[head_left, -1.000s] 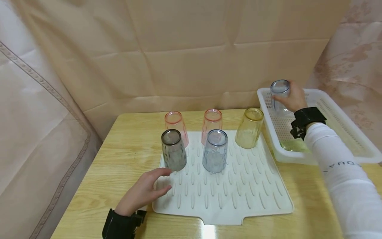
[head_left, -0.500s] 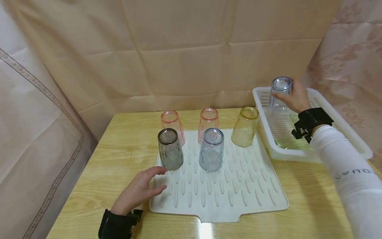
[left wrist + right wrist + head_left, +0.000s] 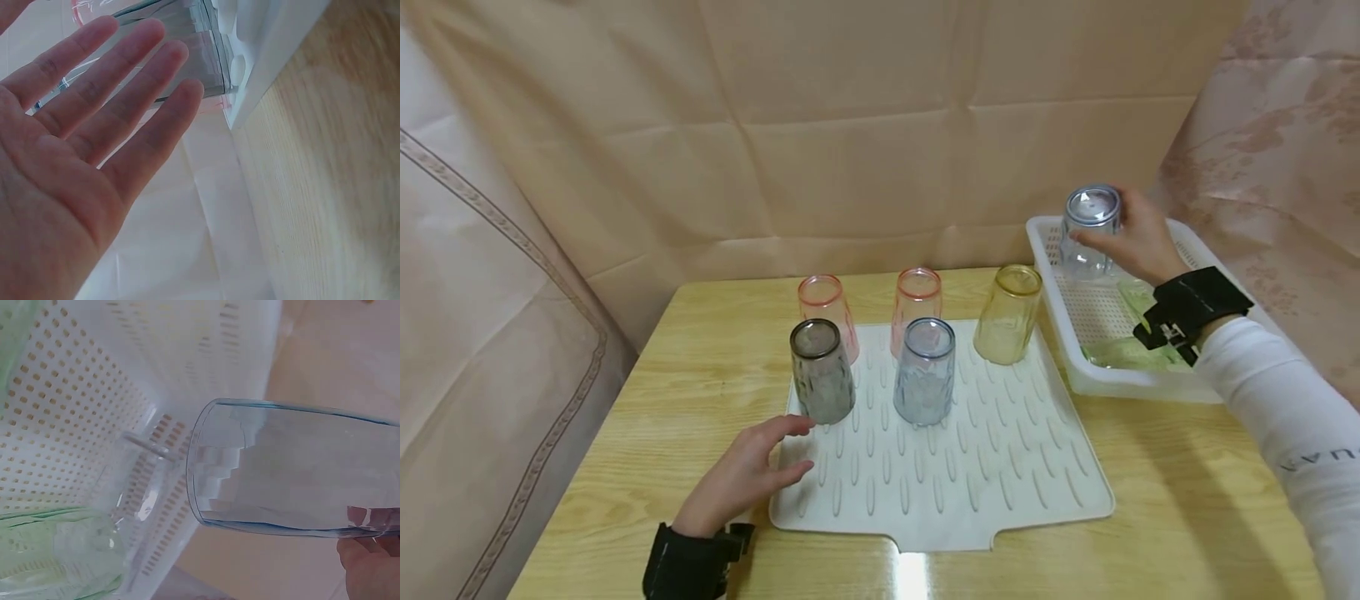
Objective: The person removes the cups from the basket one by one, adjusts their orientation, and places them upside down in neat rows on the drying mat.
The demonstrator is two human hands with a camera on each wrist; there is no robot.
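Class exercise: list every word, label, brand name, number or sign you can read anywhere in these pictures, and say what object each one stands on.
"UA": pale letters on the white sleeve of the right arm, cut off at the picture's edge in the head view, so the full word cannot be read.
No readable text on the glasses, the white drying mat, the white basket, the wrist straps or the backdrop.

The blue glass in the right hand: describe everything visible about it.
The blue glass is a clear, pale blue tumbler with faceted walls, looking like glass or plastic, and seems empty. It is held upside down, base up and open rim down, tilted slightly, above the white perforated basket and clear of it. The right hand grips its side; nothing else touches it.
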